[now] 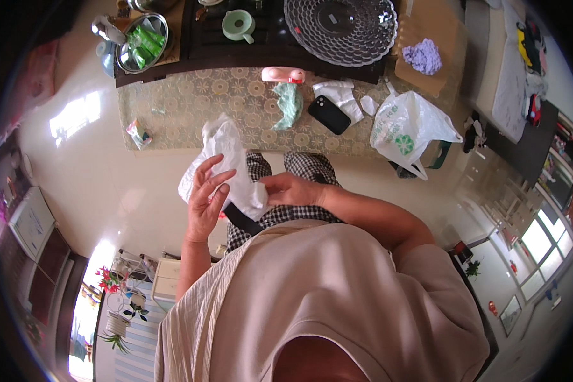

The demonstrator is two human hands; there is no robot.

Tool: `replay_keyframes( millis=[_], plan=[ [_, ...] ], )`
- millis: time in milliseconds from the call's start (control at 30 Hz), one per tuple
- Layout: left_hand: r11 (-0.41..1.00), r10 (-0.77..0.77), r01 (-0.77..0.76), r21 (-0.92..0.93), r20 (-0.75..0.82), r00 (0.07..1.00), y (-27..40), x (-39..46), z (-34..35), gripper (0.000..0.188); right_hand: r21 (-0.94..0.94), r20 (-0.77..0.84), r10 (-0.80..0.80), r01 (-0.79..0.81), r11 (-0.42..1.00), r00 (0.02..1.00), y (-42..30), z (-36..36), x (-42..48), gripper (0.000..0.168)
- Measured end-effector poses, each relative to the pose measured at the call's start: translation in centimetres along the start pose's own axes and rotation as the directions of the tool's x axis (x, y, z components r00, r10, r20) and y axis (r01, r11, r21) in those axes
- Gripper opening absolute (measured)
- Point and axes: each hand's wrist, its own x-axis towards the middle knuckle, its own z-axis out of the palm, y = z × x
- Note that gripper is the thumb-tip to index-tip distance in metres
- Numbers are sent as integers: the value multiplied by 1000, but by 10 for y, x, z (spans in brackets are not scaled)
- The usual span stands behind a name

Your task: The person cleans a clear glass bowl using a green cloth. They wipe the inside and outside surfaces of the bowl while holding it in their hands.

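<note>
A crumpled white plastic bag (231, 157) is in front of my lap, reaching up over the table's near edge. My right hand (291, 188) pinches the side of this bag between thumb and fingers. On the bag's other side, my left hand (207, 198) has its fingers spread and nothing visibly gripped; whether it touches the plastic is hard to tell. A black strap (241, 218) shows just below the bag. Whatever the bag may contain is hidden.
Ahead stands a table with a patterned cover (210, 90). On it lie a black phone (329, 114), white paper (341, 93), green crumpled material (288, 106), a small wrapped packet (138, 134) and a printed plastic bag (406, 126). Behind are a glass platter (341, 28) and green teapot (238, 25).
</note>
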Motion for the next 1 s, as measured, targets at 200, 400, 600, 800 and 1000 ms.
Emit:
replay_keyframes(
  millis=[200,400,600,800,1000],
  plan=[
    [502,-493,820,-276,687,533,-70,-87,43,80,324,-94,81,-46,945,992,5,2,11,14],
    [413,-705,876,-248,523,480,-33,-71,69,42,262,-333,429,-354,898,840,49,-63,-18,12],
    [-142,-819,613,-777,440,369,-75,-96,61,34,-279,-833,31,-468,839,553,98,-174,18,25],
    [-69,-857,641,-765,374,354,-80,-100,62,29,-582,-800,-152,-691,428,580,88,-183,78,57],
    [321,-851,741,-590,164,499,-81,-89,77,43,-641,-752,-266,-576,507,603,119,-165,82,17]
  ],
)
